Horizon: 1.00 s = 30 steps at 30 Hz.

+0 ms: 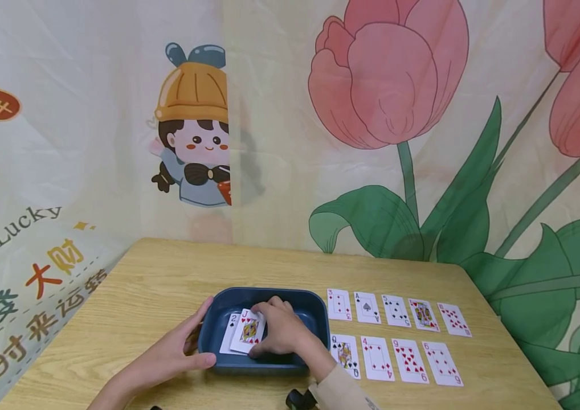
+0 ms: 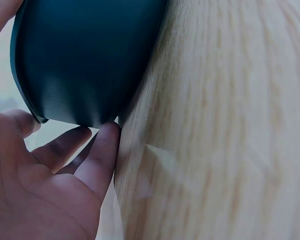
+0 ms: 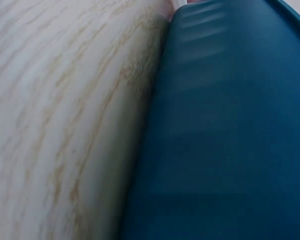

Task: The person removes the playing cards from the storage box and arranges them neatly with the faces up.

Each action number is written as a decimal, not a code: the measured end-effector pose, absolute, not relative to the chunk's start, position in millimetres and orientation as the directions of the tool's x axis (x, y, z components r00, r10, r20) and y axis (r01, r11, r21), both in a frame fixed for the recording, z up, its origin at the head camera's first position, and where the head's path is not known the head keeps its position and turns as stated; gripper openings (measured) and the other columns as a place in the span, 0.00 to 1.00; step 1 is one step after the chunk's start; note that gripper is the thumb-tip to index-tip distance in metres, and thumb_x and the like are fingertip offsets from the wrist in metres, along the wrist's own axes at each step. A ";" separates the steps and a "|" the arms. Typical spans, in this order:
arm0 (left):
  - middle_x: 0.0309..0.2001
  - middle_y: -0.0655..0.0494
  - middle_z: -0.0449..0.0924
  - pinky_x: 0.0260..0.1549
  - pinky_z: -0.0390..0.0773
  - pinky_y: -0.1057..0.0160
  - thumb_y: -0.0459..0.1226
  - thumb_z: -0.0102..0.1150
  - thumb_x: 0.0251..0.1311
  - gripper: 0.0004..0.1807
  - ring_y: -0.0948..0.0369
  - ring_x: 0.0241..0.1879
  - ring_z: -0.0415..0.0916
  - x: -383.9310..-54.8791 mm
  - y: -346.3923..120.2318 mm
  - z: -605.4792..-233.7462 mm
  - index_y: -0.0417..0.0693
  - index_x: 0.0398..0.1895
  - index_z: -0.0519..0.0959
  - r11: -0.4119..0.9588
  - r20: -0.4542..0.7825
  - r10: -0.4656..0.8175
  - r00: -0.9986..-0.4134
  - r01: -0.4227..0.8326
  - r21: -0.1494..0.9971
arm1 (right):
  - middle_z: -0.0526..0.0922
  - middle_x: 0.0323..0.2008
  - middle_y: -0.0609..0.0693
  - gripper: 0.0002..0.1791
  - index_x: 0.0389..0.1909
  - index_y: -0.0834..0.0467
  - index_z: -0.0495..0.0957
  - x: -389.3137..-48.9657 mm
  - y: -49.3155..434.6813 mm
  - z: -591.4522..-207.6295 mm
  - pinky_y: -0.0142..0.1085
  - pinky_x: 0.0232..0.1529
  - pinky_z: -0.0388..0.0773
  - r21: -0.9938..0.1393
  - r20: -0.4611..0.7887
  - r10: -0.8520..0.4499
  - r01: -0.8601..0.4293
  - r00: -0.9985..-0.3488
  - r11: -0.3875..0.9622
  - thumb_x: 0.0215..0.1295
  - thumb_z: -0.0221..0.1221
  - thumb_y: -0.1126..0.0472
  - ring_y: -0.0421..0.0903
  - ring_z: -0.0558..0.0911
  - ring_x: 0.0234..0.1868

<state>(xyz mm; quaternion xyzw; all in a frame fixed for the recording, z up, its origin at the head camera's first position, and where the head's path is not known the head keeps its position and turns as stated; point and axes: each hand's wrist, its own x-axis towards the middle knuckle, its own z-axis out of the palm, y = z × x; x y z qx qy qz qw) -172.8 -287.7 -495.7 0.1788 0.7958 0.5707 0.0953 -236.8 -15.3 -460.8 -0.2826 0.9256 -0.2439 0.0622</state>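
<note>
A dark blue tray (image 1: pixel 259 369) stands on the wooden table. Inside it, toward the left, a jack of hearts (image 1: pixel 249 331) overlaps a two of spades (image 1: pixel 228 335). My right hand (image 1: pixel 284 329) reaches into the tray and pinches the jack by its right side, thumb at the near edge and fingers at the far edge. With thumb and fingers spread round the tray's left end, my left hand (image 1: pixel 179 348) holds it. The left wrist view shows those fingers (image 2: pixel 106 147) against the tray's end. In the right wrist view the tray's outer wall (image 3: pixel 230 120) hides the right hand's work.
Right of the tray, face-up cards lie in two rows, among them a three of diamonds (image 1: pixel 339 304), an ace of spades (image 1: pixel 367 308) and a four of diamonds (image 1: pixel 378 358). The queen of spades (image 1: pixel 345 356) lies close beside the tray. A printed curtain (image 1: pixel 280 228) hangs behind the table.
</note>
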 end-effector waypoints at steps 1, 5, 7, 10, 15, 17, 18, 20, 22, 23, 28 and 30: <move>0.84 0.31 0.46 0.61 0.73 0.75 0.36 0.71 0.69 0.59 0.38 0.76 0.62 -172.7 -287.7 -496.2 0.62 0.89 0.38 0.283 0.054 0.393 -0.918 0.176 0.943 | 0.76 0.52 0.48 0.46 0.67 0.53 0.80 -236.8 -13.3 -460.5 0.37 0.52 0.76 -0.485 0.032 -0.561 -0.504 -0.827 0.715 0.45 0.86 0.48 0.44 0.72 0.50; 0.83 0.31 0.47 0.62 0.73 0.73 0.33 0.71 0.68 0.59 0.45 0.75 0.65 -172.5 -288.7 -498.6 0.63 0.89 0.38 0.269 0.081 0.401 -0.912 0.202 0.942 | 0.76 0.54 0.48 0.45 0.68 0.54 0.80 -235.5 -3.3 -456.9 0.35 0.51 0.77 -0.496 0.065 -0.580 -0.531 -0.812 0.687 0.47 0.85 0.49 0.42 0.75 0.49; 0.83 0.31 0.48 0.62 0.74 0.72 0.32 0.71 0.67 0.60 0.48 0.74 0.67 -172.6 -289.1 -499.3 0.63 0.89 0.38 0.268 0.098 0.402 -0.911 0.219 0.938 | 0.77 0.54 0.48 0.45 0.68 0.54 0.79 -235.0 3.1 -453.2 0.34 0.51 0.78 -0.504 0.078 -0.584 -0.537 -0.808 0.676 0.48 0.85 0.49 0.40 0.75 0.48; 0.83 0.32 0.47 0.61 0.74 0.72 0.33 0.72 0.67 0.60 0.47 0.74 0.66 -173.0 -289.3 -499.5 0.64 0.89 0.38 0.282 0.100 0.394 -0.914 0.224 0.933 | 0.76 0.56 0.49 0.45 0.69 0.53 0.79 -235.1 14.2 -446.3 0.34 0.52 0.79 -0.517 0.089 -0.583 -0.537 -0.808 0.666 0.48 0.85 0.50 0.40 0.76 0.47; 0.85 0.34 0.44 0.60 0.73 0.75 0.39 0.73 0.67 0.60 0.38 0.76 0.60 -172.9 -288.2 -498.2 0.63 0.89 0.39 0.312 0.053 0.371 -0.927 0.178 0.933 | 0.75 0.59 0.49 0.46 0.72 0.52 0.77 -236.8 37.8 -432.7 0.36 0.51 0.79 -0.539 0.105 -0.583 -0.538 -0.806 0.648 0.51 0.84 0.50 0.45 0.78 0.49; 0.85 0.35 0.43 0.59 0.73 0.75 0.40 0.73 0.67 0.60 0.38 0.77 0.60 -172.6 -288.0 -497.7 0.62 0.89 0.39 0.319 0.037 0.365 -0.930 0.162 0.934 | 0.75 0.60 0.49 0.46 0.73 0.52 0.76 -238.0 49.3 -427.4 0.36 0.50 0.80 -0.547 0.113 -0.581 -0.539 -0.806 0.641 0.52 0.83 0.51 0.46 0.79 0.51; 0.85 0.35 0.43 0.59 0.73 0.75 0.40 0.73 0.67 0.60 0.39 0.77 0.60 -172.5 -287.9 -497.4 0.61 0.89 0.39 0.321 0.032 0.364 -0.931 0.157 0.934 | 0.75 0.61 0.49 0.46 0.73 0.52 0.75 -238.8 55.4 -424.6 0.36 0.50 0.80 -0.553 0.119 -0.581 -0.540 -0.805 0.635 0.52 0.83 0.52 0.47 0.79 0.52; 0.85 0.35 0.43 0.59 0.73 0.75 0.40 0.73 0.67 0.60 0.39 0.77 0.59 -172.4 -288.1 -497.1 0.59 0.89 0.38 0.315 0.026 0.366 -0.930 0.150 0.937 | 0.74 0.61 0.49 0.47 0.74 0.53 0.74 -240.7 68.8 -419.4 0.36 0.48 0.81 -0.560 0.131 -0.581 -0.543 -0.803 0.625 0.53 0.83 0.53 0.49 0.79 0.53; 0.85 0.35 0.42 0.59 0.74 0.75 0.39 0.72 0.68 0.60 0.38 0.77 0.59 -172.6 -288.2 -497.0 0.58 0.89 0.38 0.311 0.028 0.371 -0.928 0.152 0.938 | 0.74 0.60 0.49 0.47 0.75 0.53 0.74 -243.0 83.9 -415.1 0.36 0.45 0.81 -0.563 0.144 -0.582 -0.550 -0.800 0.617 0.53 0.82 0.55 0.50 0.79 0.53; 0.85 0.35 0.42 0.59 0.74 0.75 0.39 0.72 0.68 0.60 0.38 0.77 0.59 -172.8 -288.0 -496.9 0.57 0.89 0.37 0.310 0.029 0.373 -0.927 0.154 0.938 | 0.75 0.60 0.49 0.47 0.75 0.53 0.73 -244.3 92.0 -413.2 0.36 0.44 0.81 -0.561 0.154 -0.581 -0.555 -0.799 0.614 0.53 0.82 0.56 0.50 0.79 0.53; 0.85 0.35 0.40 0.59 0.75 0.75 0.38 0.71 0.69 0.59 0.37 0.78 0.58 -174.7 -286.9 -497.8 0.59 0.89 0.37 0.294 0.033 0.388 -0.921 0.157 0.943 | 0.75 0.61 0.49 0.47 0.75 0.53 0.73 -249.4 137.5 -404.7 0.35 0.41 0.82 -0.540 0.186 -0.554 -0.555 -0.811 0.632 0.53 0.82 0.57 0.49 0.79 0.53; 0.85 0.35 0.40 0.59 0.75 0.74 0.38 0.71 0.69 0.59 0.37 0.77 0.58 -175.5 -286.6 -498.2 0.60 0.89 0.37 0.296 0.033 0.389 -0.921 0.159 0.942 | 0.75 0.62 0.50 0.47 0.75 0.52 0.73 -250.9 156.9 -401.8 0.35 0.40 0.81 -0.529 0.189 -0.534 -0.544 -0.824 0.652 0.53 0.82 0.57 0.50 0.79 0.53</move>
